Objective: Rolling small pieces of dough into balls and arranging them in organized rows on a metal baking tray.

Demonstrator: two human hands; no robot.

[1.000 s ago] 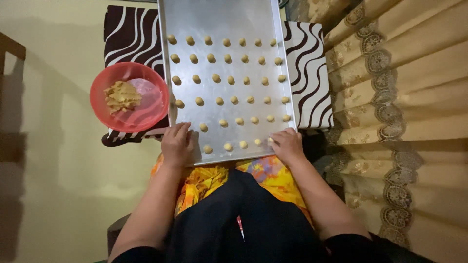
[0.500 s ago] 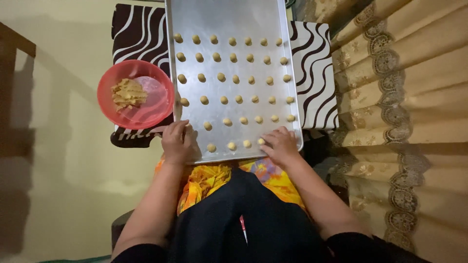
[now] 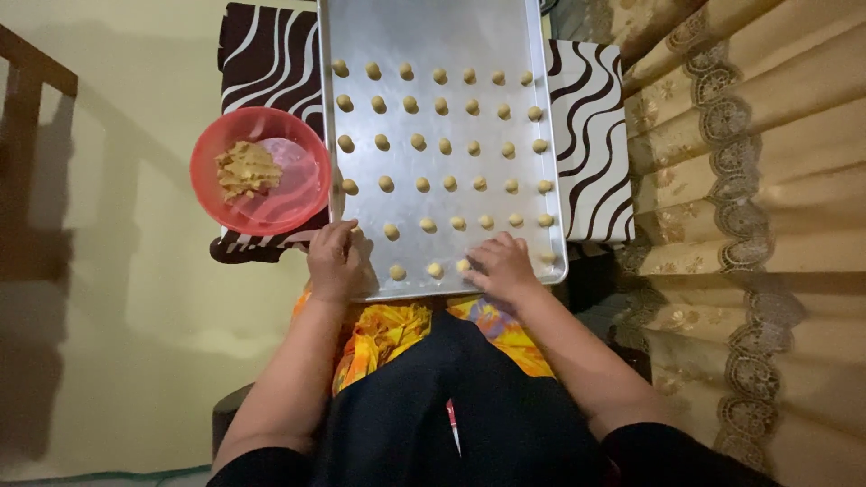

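Striped cloth (image 3: pixel 271 54) underneath, tray (image 3: pixel 433 36) crowded with dough balls (image 3: pixel 435 270).
Right hand (image 3: pixel 502 268) fingers are pinched on one ball; left hand (image 3: pixel 336 261) is spread flat; neighbours could be squashed.

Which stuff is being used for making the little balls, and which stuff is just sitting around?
Being used: metal tray, dough balls, red bowl of dough, left hand, right hand.

Just around: striped cloth, beige curtain, wooden furniture.
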